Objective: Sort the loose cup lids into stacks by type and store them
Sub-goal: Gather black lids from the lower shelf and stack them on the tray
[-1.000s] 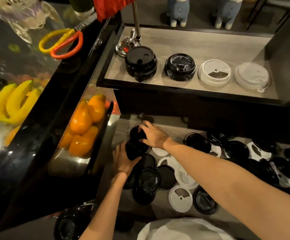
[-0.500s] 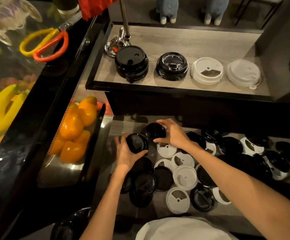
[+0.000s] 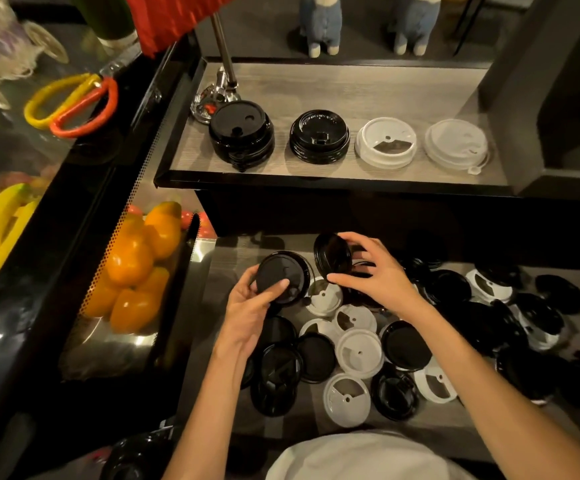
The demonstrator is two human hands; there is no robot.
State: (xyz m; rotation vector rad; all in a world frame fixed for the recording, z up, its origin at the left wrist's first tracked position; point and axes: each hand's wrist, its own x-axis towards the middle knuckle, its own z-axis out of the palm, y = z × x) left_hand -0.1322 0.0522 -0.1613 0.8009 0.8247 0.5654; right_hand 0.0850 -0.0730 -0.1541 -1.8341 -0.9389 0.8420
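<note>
Over dim wood-grain counter (image 3: 482,422), each hand's grip, left (image 3: 247,315) and right (image 3: 376,273), clamped on black lid (image 3: 281,277).

Both forearms are bare from the wrists to the lower edge of the head view, with no sleeve, watch, bracelet or ring showing on either. The left hand (image 3: 250,308) and the right hand (image 3: 376,273) wear no gloves, and the fingernails look short and plain as far as the dim light lets one tell. At the bottom centre, a rounded patch of pale, whitish-grey garment (image 3: 368,457) covers the person's torso; its fabric looks smooth, with no print or seam that can be made out.
</note>
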